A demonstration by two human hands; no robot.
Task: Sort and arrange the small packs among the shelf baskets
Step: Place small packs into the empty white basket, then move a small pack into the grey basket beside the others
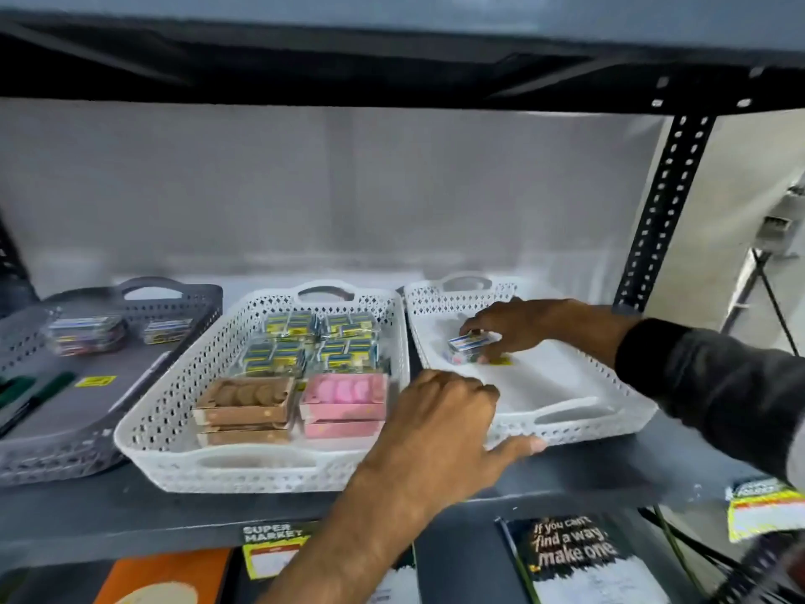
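A small blue-and-yellow pack lies on the floor of the right white basket, towards its back left, with the right hand over it and the fingers closed around its ends. A yellow sticker lies beside the pack, partly under the fingertips.

The left hand rests at the near left corner of that basket, thumb stretched along the front rim, the other fingers curled over the edge. Whether they grip the rim cannot be told; the hand hides the corner.

The middle white basket holds like packs in clear wrap at the back, and brown boxes and pink boxes stacked in front. Print on the packs is blurred and unreadable.

The grey basket at left is cut off by the frame edge; it holds two wrapped bundles and dark pens, partly out of view.

All three baskets stand on a dark shelf. Below, a price tag and a dark booklet show in part behind the left forearm.
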